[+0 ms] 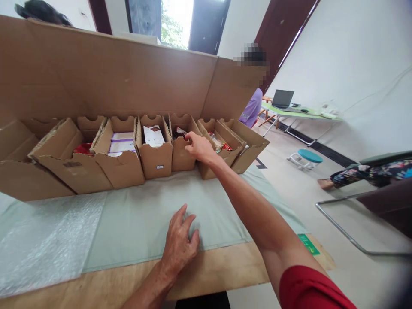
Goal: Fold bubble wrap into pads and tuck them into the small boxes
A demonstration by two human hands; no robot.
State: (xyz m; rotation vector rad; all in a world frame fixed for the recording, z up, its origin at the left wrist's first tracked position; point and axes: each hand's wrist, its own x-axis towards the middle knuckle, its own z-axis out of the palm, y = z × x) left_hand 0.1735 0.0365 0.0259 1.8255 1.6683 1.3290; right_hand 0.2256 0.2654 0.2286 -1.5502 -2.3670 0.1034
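Observation:
My right hand (200,148) reaches out over a row of open cardboard bins (157,161) at the back of the table. Its fingers are pinched on a small dark red packet (180,133) at the top of one bin. My left hand (180,240) lies flat on the pale green cloth (135,223) near the table's front edge, fingers loosely apart, holding nothing. Neighbouring bins hold white and purple boxes (121,143), a white box (153,135) and red-wrapped packets (220,145).
A tall cardboard wall (112,77) stands behind the bins. Bubble wrap (41,244) covers the table's left part. To the right a person in purple (252,107) sits by a green desk with a laptop (282,98). A teal stool (309,156) and a metal frame (341,231) stand on the floor.

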